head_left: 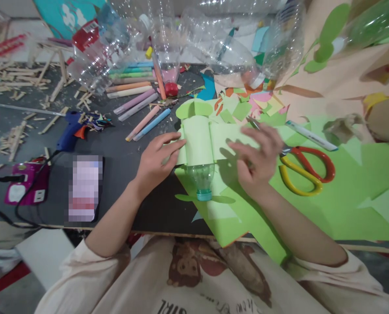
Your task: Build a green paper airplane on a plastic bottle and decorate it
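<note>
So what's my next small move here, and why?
Perhaps fold the pale green flap in against the bottle: it sticks out to the right of the bottle's paper-covered body, and your right hand is near its outer end, fingers spread.

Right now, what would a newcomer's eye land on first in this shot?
Probably the bottle at centre, between the left hand and right hand, with pale green paper over its body and its turquoise cap toward the wearer. Next, the red-and-yellow-handled scissors on the right, then the blue glue gun on the left. Clear plastic bottles crowd the far side.
</note>
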The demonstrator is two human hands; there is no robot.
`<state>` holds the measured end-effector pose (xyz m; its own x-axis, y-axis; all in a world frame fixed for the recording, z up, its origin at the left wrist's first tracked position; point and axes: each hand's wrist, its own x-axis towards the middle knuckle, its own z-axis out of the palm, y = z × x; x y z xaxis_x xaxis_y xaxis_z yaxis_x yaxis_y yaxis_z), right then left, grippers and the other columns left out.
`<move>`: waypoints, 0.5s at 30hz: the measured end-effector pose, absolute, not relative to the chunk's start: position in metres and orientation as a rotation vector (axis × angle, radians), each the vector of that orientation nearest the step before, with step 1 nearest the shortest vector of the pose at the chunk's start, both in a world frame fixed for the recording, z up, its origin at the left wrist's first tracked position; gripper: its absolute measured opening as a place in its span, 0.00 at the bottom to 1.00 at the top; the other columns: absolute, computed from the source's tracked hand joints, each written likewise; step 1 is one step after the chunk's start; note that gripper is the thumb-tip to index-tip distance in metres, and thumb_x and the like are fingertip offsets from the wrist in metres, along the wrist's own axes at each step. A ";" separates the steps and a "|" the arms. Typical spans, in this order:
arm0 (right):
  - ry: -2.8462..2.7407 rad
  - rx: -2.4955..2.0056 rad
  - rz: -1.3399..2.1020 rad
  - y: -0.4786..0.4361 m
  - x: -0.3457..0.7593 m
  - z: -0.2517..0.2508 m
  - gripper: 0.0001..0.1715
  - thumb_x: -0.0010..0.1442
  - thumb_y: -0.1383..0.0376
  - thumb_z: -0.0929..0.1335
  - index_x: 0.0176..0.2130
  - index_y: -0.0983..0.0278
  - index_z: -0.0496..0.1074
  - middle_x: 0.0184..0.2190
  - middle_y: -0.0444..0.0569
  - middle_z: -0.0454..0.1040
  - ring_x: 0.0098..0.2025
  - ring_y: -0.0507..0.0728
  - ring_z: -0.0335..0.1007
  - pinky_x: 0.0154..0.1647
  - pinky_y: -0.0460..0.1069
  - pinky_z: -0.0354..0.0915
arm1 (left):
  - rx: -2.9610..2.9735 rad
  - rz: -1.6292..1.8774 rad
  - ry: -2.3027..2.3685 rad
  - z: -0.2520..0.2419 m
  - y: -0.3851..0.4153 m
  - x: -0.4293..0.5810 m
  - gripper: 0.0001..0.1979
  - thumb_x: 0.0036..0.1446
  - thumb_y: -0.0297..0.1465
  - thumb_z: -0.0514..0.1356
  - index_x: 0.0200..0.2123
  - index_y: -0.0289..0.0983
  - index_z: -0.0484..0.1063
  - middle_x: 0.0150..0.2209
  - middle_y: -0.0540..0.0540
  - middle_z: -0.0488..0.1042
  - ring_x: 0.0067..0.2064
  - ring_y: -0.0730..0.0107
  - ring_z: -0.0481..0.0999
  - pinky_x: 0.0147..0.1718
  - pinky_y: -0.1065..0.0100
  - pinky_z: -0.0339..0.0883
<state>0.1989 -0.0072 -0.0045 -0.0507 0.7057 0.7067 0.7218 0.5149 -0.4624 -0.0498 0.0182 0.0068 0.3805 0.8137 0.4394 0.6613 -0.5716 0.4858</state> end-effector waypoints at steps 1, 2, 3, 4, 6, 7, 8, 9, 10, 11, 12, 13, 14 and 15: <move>-1.841 -1.184 0.085 -0.008 0.196 -0.005 0.22 0.66 0.65 0.59 0.51 0.47 0.73 0.48 0.46 0.77 0.58 0.65 0.70 0.61 0.67 0.62 | 2.400 0.943 1.321 0.007 0.018 -0.050 0.15 0.67 0.32 0.51 0.47 0.42 0.78 0.50 0.45 0.79 0.52 0.67 0.78 0.53 0.65 0.73; -1.887 -1.176 0.206 -0.008 0.194 -0.007 0.22 0.66 0.64 0.58 0.53 0.48 0.72 0.49 0.47 0.77 0.58 0.65 0.70 0.61 0.67 0.62 | 2.391 0.924 1.325 0.008 0.018 -0.049 0.15 0.67 0.33 0.52 0.48 0.42 0.78 0.50 0.45 0.79 0.52 0.66 0.78 0.54 0.64 0.72; -1.905 -1.169 0.313 -0.009 0.191 -0.007 0.22 0.67 0.63 0.58 0.55 0.50 0.72 0.51 0.48 0.77 0.58 0.64 0.70 0.61 0.66 0.63 | 2.384 0.914 1.326 0.008 0.018 -0.049 0.15 0.67 0.35 0.52 0.48 0.42 0.78 0.51 0.44 0.78 0.52 0.65 0.77 0.55 0.64 0.72; -1.916 -1.170 0.407 -0.009 0.189 -0.008 0.22 0.67 0.61 0.58 0.56 0.52 0.71 0.54 0.50 0.76 0.59 0.64 0.70 0.61 0.65 0.64 | 2.379 0.911 1.324 0.008 0.018 -0.049 0.15 0.67 0.36 0.53 0.48 0.41 0.78 0.51 0.44 0.78 0.53 0.65 0.77 0.55 0.64 0.71; -1.914 -1.180 0.502 -0.010 0.187 -0.008 0.23 0.68 0.59 0.59 0.57 0.54 0.71 0.56 0.52 0.75 0.59 0.64 0.70 0.60 0.64 0.65 | 2.363 0.917 1.317 0.007 0.018 -0.049 0.15 0.67 0.37 0.54 0.48 0.41 0.78 0.51 0.44 0.78 0.53 0.65 0.78 0.56 0.64 0.71; -1.912 -1.192 0.522 -0.010 0.187 -0.007 0.23 0.68 0.58 0.59 0.57 0.55 0.71 0.56 0.53 0.75 0.59 0.64 0.70 0.60 0.63 0.66 | 2.349 0.927 1.315 0.007 0.019 -0.049 0.15 0.67 0.37 0.54 0.49 0.40 0.77 0.52 0.45 0.78 0.53 0.65 0.78 0.56 0.65 0.71; -1.909 -1.202 0.537 -0.010 0.187 -0.006 0.23 0.68 0.58 0.59 0.57 0.56 0.72 0.56 0.54 0.75 0.59 0.64 0.70 0.59 0.63 0.66 | 2.337 0.946 1.308 0.006 0.019 -0.049 0.15 0.67 0.37 0.55 0.49 0.40 0.77 0.52 0.45 0.78 0.53 0.65 0.78 0.56 0.65 0.71; -1.901 -1.208 0.551 -0.010 0.187 -0.006 0.23 0.68 0.58 0.59 0.57 0.56 0.72 0.56 0.54 0.75 0.59 0.64 0.70 0.59 0.63 0.67 | 2.325 0.969 1.302 0.005 0.019 -0.049 0.14 0.67 0.37 0.55 0.49 0.40 0.77 0.51 0.45 0.79 0.53 0.66 0.78 0.56 0.66 0.71; -1.888 -1.208 0.571 -0.011 0.187 -0.005 0.23 0.68 0.58 0.60 0.57 0.57 0.72 0.56 0.55 0.75 0.59 0.64 0.70 0.59 0.63 0.67 | 2.316 0.988 1.302 0.005 0.019 -0.049 0.14 0.66 0.36 0.56 0.50 0.40 0.77 0.51 0.46 0.79 0.53 0.66 0.78 0.56 0.66 0.71; -1.869 -1.198 0.590 -0.011 0.187 -0.005 0.23 0.68 0.58 0.60 0.58 0.57 0.72 0.56 0.55 0.75 0.59 0.64 0.70 0.59 0.62 0.67 | 2.309 1.002 1.305 0.004 0.019 -0.048 0.14 0.66 0.36 0.57 0.50 0.41 0.77 0.51 0.46 0.79 0.53 0.66 0.78 0.56 0.66 0.72; -1.847 -1.186 0.609 -0.011 0.186 -0.005 0.23 0.68 0.58 0.61 0.59 0.57 0.71 0.56 0.55 0.75 0.59 0.64 0.70 0.59 0.62 0.67 | 2.307 1.011 1.311 0.004 0.018 -0.048 0.13 0.65 0.36 0.57 0.50 0.41 0.77 0.50 0.47 0.80 0.53 0.66 0.79 0.56 0.66 0.72; -1.824 -1.173 0.628 -0.012 0.185 -0.006 0.23 0.68 0.57 0.61 0.59 0.57 0.71 0.56 0.55 0.74 0.60 0.63 0.70 0.60 0.62 0.67 | 2.306 1.012 1.321 0.004 0.018 -0.047 0.13 0.65 0.36 0.57 0.50 0.41 0.77 0.50 0.47 0.80 0.52 0.66 0.79 0.55 0.66 0.72; -1.801 -1.165 0.649 -0.013 0.184 -0.006 0.24 0.68 0.57 0.62 0.60 0.56 0.70 0.56 0.55 0.74 0.60 0.63 0.69 0.60 0.62 0.67 | 2.303 1.009 1.336 0.003 0.017 -0.046 0.14 0.65 0.36 0.57 0.50 0.41 0.77 0.50 0.47 0.80 0.52 0.66 0.79 0.55 0.65 0.73; -1.779 -1.164 0.670 -0.014 0.183 -0.006 0.24 0.68 0.57 0.62 0.61 0.55 0.69 0.57 0.54 0.74 0.60 0.63 0.69 0.60 0.62 0.67 | 2.297 1.009 1.351 0.003 0.016 -0.045 0.14 0.66 0.37 0.57 0.50 0.41 0.77 0.50 0.47 0.80 0.52 0.65 0.79 0.56 0.65 0.73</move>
<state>0.1831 -0.0136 -0.0064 -0.1725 0.9095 0.3782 0.4338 0.4149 -0.7998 -0.0455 0.0162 0.0028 0.3147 0.8502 0.4220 0.6462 -0.5175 0.5608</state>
